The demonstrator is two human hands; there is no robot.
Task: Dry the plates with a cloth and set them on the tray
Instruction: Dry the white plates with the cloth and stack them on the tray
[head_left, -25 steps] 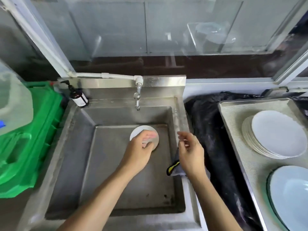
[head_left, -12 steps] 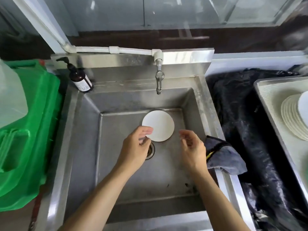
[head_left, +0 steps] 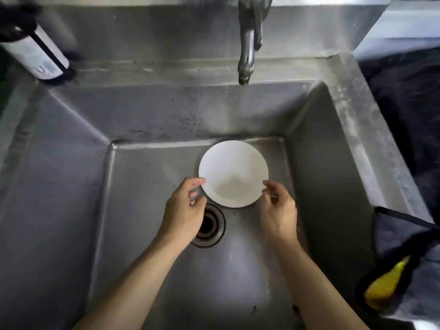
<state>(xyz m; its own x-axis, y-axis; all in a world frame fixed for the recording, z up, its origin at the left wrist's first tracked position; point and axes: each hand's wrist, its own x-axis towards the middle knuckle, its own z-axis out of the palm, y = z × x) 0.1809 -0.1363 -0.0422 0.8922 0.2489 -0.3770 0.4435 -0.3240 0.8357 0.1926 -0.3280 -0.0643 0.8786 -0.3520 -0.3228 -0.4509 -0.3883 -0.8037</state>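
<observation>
The plate (head_left: 233, 173) lies flat on the sink (head_left: 147, 198) floor beside the drain (head_left: 209, 225). Both hands flank it: left hand (head_left: 184, 210) and right hand (head_left: 277, 210), fingers loosely curled at its rim, holding nothing yet. The step looks like pickup; next, lift it and fetch the cloth (head_left: 402, 253) on the sink's right edge.

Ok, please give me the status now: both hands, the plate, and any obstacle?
Left hand and right hand at small round white plate, grip unclear. Plate in steel sink. Dark grey cloth on rim. No obstacle.
</observation>
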